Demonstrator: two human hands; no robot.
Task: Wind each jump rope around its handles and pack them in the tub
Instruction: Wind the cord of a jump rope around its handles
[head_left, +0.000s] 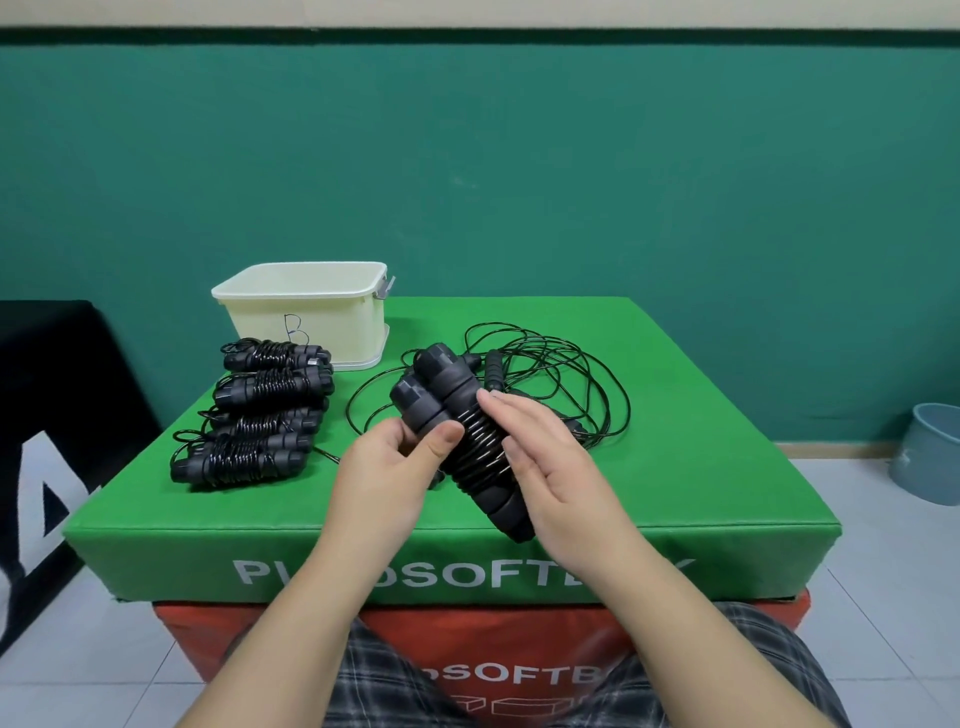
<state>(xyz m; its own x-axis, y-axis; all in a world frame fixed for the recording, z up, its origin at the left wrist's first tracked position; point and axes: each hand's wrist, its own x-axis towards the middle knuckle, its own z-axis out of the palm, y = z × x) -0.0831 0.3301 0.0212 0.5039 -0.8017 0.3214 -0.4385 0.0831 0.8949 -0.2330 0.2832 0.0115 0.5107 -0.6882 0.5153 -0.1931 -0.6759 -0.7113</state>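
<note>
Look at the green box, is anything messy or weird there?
Yes. A loose black rope lies in a tangled sprawl right of the hands, while four wound ropes sit neatly in a row. The tub shows no ropes inside yet.

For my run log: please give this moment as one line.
left hand grips handles | right hand on coils, fingers straight | four wound ropes beside tub | loose rope behind

Left hand (387, 467) curled (thumb forward), right hand (545, 457) flat, fingers straight.
</note>
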